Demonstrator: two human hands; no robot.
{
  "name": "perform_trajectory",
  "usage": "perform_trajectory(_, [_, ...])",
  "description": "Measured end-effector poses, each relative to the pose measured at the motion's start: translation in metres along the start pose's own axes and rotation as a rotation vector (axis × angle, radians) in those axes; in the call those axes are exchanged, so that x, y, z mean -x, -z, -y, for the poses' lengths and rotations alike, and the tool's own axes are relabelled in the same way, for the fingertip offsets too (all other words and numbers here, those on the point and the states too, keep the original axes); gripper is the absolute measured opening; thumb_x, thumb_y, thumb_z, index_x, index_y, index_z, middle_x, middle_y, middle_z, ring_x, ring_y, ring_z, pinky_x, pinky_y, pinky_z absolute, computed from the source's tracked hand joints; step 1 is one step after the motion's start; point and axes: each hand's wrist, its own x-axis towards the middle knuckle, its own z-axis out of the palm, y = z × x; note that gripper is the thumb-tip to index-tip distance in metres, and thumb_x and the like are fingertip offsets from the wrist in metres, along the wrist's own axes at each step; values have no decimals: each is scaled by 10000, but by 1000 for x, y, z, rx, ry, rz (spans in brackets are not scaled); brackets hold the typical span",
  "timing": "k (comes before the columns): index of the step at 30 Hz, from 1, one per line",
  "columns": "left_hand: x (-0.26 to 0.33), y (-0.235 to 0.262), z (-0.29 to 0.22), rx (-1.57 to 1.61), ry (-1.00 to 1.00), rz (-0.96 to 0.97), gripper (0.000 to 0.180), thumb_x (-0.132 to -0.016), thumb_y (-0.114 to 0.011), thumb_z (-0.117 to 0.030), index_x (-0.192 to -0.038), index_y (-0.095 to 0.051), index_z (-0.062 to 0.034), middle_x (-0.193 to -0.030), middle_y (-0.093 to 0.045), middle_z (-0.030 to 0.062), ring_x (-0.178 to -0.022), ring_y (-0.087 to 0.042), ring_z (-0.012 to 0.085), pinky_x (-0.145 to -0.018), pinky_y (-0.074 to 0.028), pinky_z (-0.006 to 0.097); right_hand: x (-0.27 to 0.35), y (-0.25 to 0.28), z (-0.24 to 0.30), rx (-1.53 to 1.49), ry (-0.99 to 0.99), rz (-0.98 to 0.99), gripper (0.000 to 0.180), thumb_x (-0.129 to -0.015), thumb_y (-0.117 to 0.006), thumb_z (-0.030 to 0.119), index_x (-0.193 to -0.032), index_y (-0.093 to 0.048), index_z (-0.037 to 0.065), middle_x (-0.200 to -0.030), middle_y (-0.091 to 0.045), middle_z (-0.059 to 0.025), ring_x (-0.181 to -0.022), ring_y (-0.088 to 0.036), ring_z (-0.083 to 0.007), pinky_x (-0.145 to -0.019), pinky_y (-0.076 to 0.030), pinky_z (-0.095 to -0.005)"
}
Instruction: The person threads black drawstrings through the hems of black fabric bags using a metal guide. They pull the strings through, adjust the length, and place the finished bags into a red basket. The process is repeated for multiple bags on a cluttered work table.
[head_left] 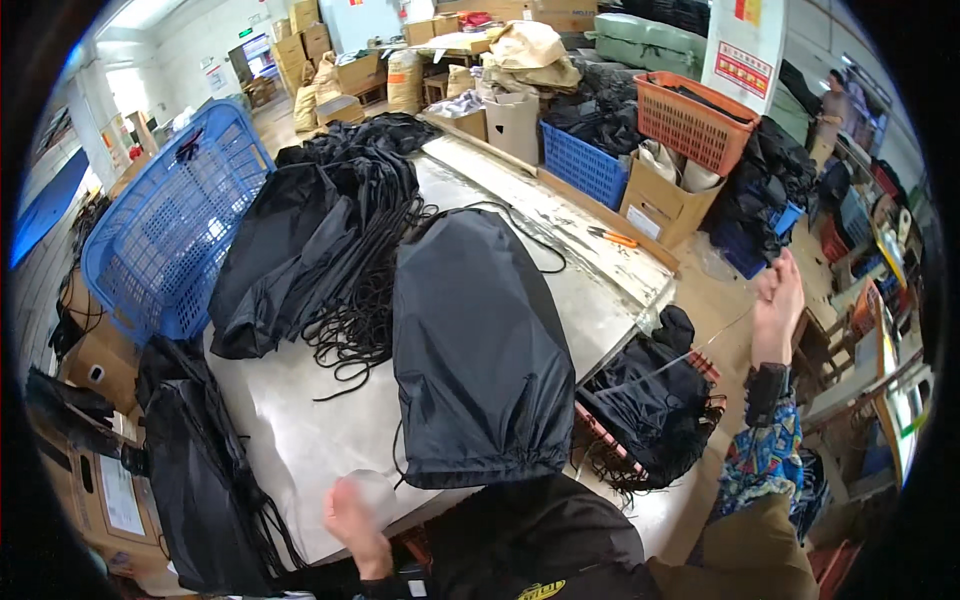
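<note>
A black drawstring bag (482, 335) lies flat on the pale tabletop (300, 405) in front of me, its gathered edge toward me. My right hand (780, 300) is raised off to the right, fingers pressed together. A thin pale strand (660, 370) runs from near it down toward the table's right corner. Close to the near edge, left of the bag, is my left hand (355, 522), its fingers smeared by motion. Something translucent (372, 492) shows beside those fingers; I cannot make out what it is.
More black bags (330, 215) with tangled cords are heaped at the far left, others (195, 470) hang at the left edge. A blue basket (165, 225) leans there. Black pieces (655, 405) sit right. An orange cutter (613, 237) lies along the far edge; one person (832, 110) stands beyond.
</note>
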Motion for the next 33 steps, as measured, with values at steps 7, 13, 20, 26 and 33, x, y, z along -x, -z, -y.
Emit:
perform_trajectory(7, [17, 9, -45, -832, -744, 295, 640, -708, -523, 56, -1331, -383, 15, -1315, -408, 201, -1233, -380, 315, -1043, -282, 407, 137, -37, -26, 814, -60, 646, 186, -937, -536, 106, -1081, -637, 45, -834, -580, 42, -699, -497, -50, -612, -410, -192])
perform_trajectory(13, [9, -46, -18, -1000, -784, 484, 618, -656, -544, 105, -1252, -519, -57, -1198, -508, 174, -1002, -530, 339, -866, -422, 377, 268, -54, -47, 1070, 483, 1502, 554, -776, -701, 301, -1238, -486, 83, -750, -518, -91, -666, -566, -212, -527, -473, -333])
perform_trajectory(20, [-9, -35, -51, -726, -1055, 95, 621, -577, -435, 157, -1157, -593, -1, -1019, -640, 157, -931, -619, 301, -802, -492, 342, 232, -42, -77, 1309, 543, 1546, 430, -777, -546, 67, -1198, -459, 58, -834, -479, -105, -687, -586, -269, -489, -491, -352])
perform_trajectory(26, [-47, 80, -56, -708, -869, -560, 315, -876, -483, -47, -1176, -572, -7, -1098, -640, 174, -988, -627, 290, -855, -476, 359, 256, -48, -81, 962, 419, 1772, 347, -867, -599, 329, -1021, -499, 35, -847, -497, -122, -605, -578, -294, -465, -467, -364])
perform_trajectory(33, [-42, 156, -27, -1093, -644, -500, 293, -869, -477, -7, -1151, -556, -3, -918, -655, 240, -885, -647, 374, -744, -468, 424, 232, -42, -112, 1168, 301, 1652, 298, -893, -555, 312, -949, -490, 26, -831, -542, -151, -675, -603, -351, -539, -489, -432])
